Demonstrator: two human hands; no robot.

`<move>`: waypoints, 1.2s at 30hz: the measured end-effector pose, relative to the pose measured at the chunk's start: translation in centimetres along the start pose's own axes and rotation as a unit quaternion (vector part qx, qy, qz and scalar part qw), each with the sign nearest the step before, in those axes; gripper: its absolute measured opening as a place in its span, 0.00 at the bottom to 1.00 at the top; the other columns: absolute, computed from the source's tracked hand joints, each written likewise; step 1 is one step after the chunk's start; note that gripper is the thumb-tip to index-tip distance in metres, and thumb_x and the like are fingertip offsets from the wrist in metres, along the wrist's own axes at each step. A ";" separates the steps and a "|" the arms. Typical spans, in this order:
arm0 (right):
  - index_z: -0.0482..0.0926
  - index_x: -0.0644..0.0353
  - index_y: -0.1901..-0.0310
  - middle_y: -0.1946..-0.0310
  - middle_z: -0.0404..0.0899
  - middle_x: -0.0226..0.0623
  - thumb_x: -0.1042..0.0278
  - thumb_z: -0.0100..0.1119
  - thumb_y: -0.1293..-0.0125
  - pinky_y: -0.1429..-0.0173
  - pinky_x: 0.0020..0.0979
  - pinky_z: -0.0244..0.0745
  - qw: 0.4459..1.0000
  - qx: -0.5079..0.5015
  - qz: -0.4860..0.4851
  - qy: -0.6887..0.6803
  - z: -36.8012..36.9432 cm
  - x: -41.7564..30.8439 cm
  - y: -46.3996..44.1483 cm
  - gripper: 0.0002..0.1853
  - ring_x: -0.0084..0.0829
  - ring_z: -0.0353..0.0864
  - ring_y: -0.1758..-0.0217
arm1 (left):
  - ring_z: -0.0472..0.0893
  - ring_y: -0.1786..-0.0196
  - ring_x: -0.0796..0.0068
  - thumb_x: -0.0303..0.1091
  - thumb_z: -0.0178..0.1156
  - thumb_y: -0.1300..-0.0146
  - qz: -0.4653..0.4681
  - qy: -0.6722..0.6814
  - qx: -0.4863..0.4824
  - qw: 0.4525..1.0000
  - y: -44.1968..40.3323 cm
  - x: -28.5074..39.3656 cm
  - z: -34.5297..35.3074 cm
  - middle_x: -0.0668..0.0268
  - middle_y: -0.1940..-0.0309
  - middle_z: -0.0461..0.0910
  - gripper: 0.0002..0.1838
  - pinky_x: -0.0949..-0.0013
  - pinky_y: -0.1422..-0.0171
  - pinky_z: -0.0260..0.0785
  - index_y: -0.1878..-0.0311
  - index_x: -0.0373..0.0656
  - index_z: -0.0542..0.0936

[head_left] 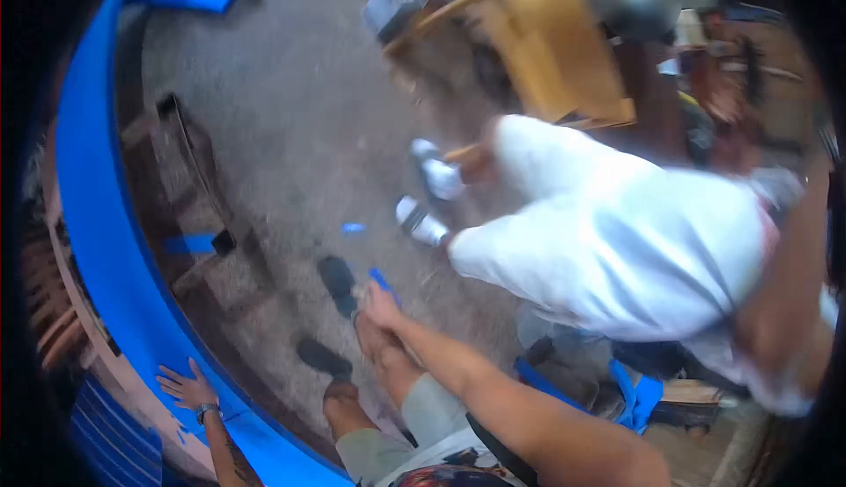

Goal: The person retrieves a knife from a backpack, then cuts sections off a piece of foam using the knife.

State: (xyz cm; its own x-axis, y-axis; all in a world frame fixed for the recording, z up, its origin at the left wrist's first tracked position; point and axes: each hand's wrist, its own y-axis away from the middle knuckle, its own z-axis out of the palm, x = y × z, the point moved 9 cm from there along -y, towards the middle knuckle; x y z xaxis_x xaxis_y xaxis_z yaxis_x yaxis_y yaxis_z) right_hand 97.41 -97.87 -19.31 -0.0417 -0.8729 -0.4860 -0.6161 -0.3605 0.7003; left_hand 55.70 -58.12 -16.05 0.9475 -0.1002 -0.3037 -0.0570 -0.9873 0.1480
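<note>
My left hand (188, 388) lies with its fingers spread on a long bright blue strip (110, 214) that curves along the left side; a watch is on that wrist. My right hand (382, 306) is closed round a small blue object (384, 283), too blurred to name, held out above the floor near my legs. Below the hands show my dark shoes (337, 286).
A person in white trousers (608, 231) stands close on the right. Behind them is a wooden piece of furniture (555, 37). A blue scrap (353, 228) lies on the floor (291, 90). Blue pieces (636, 394) lie at the lower right. A metal frame (196, 165) stands beside the strip.
</note>
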 end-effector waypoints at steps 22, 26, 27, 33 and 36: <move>0.76 0.63 0.50 0.53 0.79 0.56 0.55 0.60 0.44 0.44 0.44 0.73 0.992 0.094 0.044 0.065 -25.1 1.2 32.7 0.24 0.53 0.78 0.46 | 0.80 0.51 0.57 0.30 0.54 0.35 0.471 0.849 -0.233 0.048 34.0 8.4 -79.6 0.54 0.57 0.79 0.07 0.53 0.44 0.71 0.58 0.37 0.76; 0.79 0.63 0.53 0.58 0.82 0.50 0.61 0.62 0.41 0.47 0.40 0.74 0.983 0.176 -0.018 -0.047 -26.8 4.0 25.9 0.17 0.45 0.81 0.51 | 0.79 0.50 0.57 0.34 0.56 0.36 0.476 0.846 -0.223 0.088 32.3 15.6 -80.5 0.55 0.56 0.79 0.10 0.52 0.43 0.70 0.57 0.38 0.76; 0.78 0.63 0.53 0.57 0.82 0.52 0.60 0.62 0.41 0.47 0.41 0.74 0.988 0.149 -0.007 -0.027 -28.4 2.4 24.9 0.19 0.46 0.80 0.50 | 0.79 0.49 0.57 0.35 0.56 0.37 0.476 0.847 -0.215 0.096 31.6 17.6 -80.5 0.55 0.56 0.79 0.10 0.52 0.43 0.70 0.57 0.38 0.76; 0.76 0.61 0.47 0.54 0.79 0.55 0.55 0.63 0.45 0.44 0.43 0.72 0.991 0.020 0.029 0.125 -40.0 -3.0 15.3 0.26 0.51 0.78 0.46 | 0.78 0.48 0.56 0.41 0.59 0.39 0.495 0.847 -0.126 0.143 27.2 28.1 -82.9 0.55 0.54 0.78 0.15 0.52 0.41 0.69 0.57 0.40 0.76; 0.75 0.61 0.45 0.55 0.80 0.53 0.57 0.64 0.44 0.46 0.42 0.72 0.975 0.041 -0.064 0.207 -46.7 -4.7 6.8 0.27 0.50 0.78 0.48 | 0.77 0.47 0.55 0.44 0.60 0.40 0.511 0.843 -0.080 0.146 25.5 30.7 -85.0 0.55 0.54 0.78 0.17 0.52 0.41 0.68 0.57 0.40 0.76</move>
State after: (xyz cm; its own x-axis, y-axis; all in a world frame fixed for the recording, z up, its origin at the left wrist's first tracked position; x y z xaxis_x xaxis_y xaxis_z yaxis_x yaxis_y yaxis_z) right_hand 130.16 -111.62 12.19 0.3502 -0.8864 -0.3026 -0.6572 -0.4628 0.5949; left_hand 110.07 -75.91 58.41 -0.7924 0.1206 0.5980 -0.5598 -0.5330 -0.6344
